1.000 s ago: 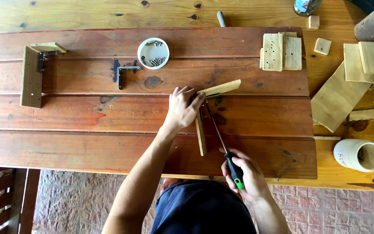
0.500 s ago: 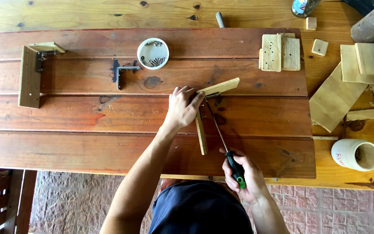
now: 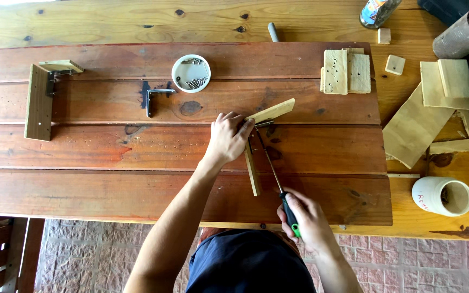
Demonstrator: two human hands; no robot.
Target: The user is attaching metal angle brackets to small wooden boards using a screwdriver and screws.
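The step in hand appeared to be driving a screw through a metal bracket (image 3: 263,124) joining two wooden strips (image 3: 270,111); the left hand (image 3: 228,135) pressed closed over the joint while the right hand (image 3: 305,217) gripped the screwdriver (image 3: 271,165) handle. The joint lay beneath the left fingertips, the blade reaching it from the right hand nearer the body; the next turn would call for steady downward pressure

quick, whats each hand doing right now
left hand: closed on the joined wooden pieces, pressing them to the table
right hand: closed around the screwdriver handle
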